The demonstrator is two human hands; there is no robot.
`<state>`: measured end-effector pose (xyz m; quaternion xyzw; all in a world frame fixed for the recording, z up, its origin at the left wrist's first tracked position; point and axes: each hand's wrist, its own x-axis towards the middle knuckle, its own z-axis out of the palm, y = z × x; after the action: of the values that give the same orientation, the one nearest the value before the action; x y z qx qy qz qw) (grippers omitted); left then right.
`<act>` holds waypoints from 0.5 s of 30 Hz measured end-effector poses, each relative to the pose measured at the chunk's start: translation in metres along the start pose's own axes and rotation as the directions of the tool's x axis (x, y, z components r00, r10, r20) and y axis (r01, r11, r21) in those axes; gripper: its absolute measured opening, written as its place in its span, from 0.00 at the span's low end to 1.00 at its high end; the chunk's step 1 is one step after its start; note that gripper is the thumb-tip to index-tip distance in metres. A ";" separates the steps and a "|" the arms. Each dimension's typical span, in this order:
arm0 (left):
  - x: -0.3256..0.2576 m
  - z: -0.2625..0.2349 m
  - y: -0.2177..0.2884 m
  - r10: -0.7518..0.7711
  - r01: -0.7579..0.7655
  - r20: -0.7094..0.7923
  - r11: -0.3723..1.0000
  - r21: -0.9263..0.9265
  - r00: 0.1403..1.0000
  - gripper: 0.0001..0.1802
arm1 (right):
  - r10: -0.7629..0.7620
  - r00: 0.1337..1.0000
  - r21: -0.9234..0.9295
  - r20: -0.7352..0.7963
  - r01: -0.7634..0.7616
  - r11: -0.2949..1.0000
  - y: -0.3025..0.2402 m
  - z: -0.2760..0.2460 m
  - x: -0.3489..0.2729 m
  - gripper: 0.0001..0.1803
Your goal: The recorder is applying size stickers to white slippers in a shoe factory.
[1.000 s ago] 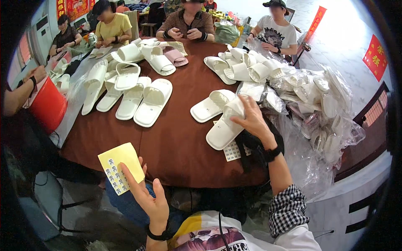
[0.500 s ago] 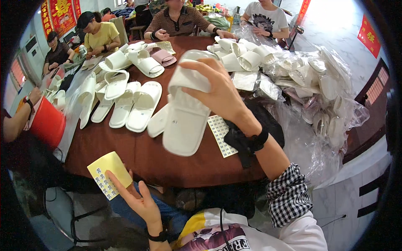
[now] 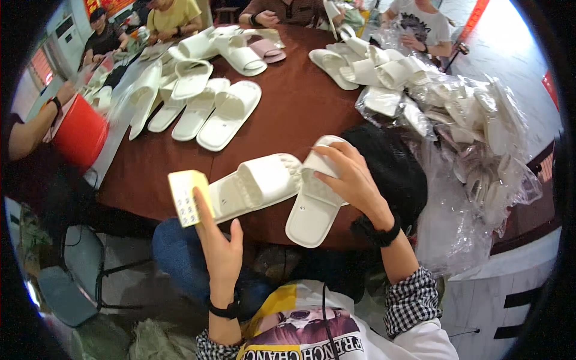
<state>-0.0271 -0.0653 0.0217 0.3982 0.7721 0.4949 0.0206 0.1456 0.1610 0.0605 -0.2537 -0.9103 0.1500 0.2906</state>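
Note:
In my left hand (image 3: 221, 249) is a folded yellow-backed sheet of small printed stickers (image 3: 183, 201), held between the fingers with the thumb apart. My right hand (image 3: 354, 177) grips a white slipper (image 3: 312, 213) by its strap, fingers over the top, near the table's front edge. This slipper slants, and a small dark mark shows on its insole. Beside it a second white slipper (image 3: 264, 180) lies on the brown-covered table (image 3: 288, 114), its heel end partly behind the sticker sheet.
Several white slippers (image 3: 231, 114) and a pink one (image 3: 268, 50) lie at the far left. More slippers (image 3: 402, 69), some in clear plastic bags (image 3: 480, 120), pile up on the right. A black cloth (image 3: 393, 168) lies by my right hand. Other people sit around; a red bucket (image 3: 81, 132) stands left.
My right hand has lowered its slipper to the table's near edge, beside the other slipper. My left hand has moved up and right with the sticker sheet. The view has shifted.

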 end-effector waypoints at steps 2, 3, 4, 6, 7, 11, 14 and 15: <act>0.002 0.000 -0.004 -0.010 0.007 0.031 0.997 0.080 0.999 0.48 | 0.020 1.000 0.024 -0.020 -0.019 1.000 -0.008 0.005 -0.015 0.25; 0.004 -0.001 -0.008 -0.023 0.020 0.030 0.995 0.093 0.999 0.48 | 0.032 0.999 -0.073 -0.010 -0.033 0.997 -0.021 0.000 -0.021 0.25; 0.008 -0.002 -0.012 -0.031 0.027 0.033 0.993 0.116 0.999 0.49 | 0.045 0.999 -0.171 -0.003 -0.045 0.984 -0.031 -0.004 -0.025 0.25; 0.020 0.000 -0.014 0.039 -0.051 0.049 0.964 0.262 0.998 0.49 | 0.081 0.996 -0.174 0.036 -0.073 0.982 -0.044 -0.010 -0.038 0.26; 0.025 0.003 -0.016 0.032 -0.046 0.056 0.965 0.260 0.998 0.49 | 0.110 0.992 -0.181 0.067 -0.097 0.979 -0.048 -0.011 -0.043 0.26; 0.032 0.006 -0.029 0.060 -0.100 0.096 0.865 0.492 0.994 0.47 | 0.029 0.994 -0.057 0.106 -0.023 0.998 -0.060 0.000 -0.052 0.26; 0.024 0.004 -0.010 -0.180 0.098 0.205 0.929 0.356 0.962 0.46 | 0.025 0.996 -0.094 0.080 -0.017 0.995 -0.053 0.009 -0.045 0.26; 0.016 0.003 -0.007 -0.115 0.046 0.197 0.945 0.322 0.974 0.46 | -0.015 0.999 -0.123 0.050 0.021 0.992 -0.051 0.012 -0.039 0.25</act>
<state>-0.0410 -0.0546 0.0202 0.4151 0.8502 0.3181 0.0596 0.1472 0.0961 0.0549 -0.2590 -0.9270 0.0970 0.2532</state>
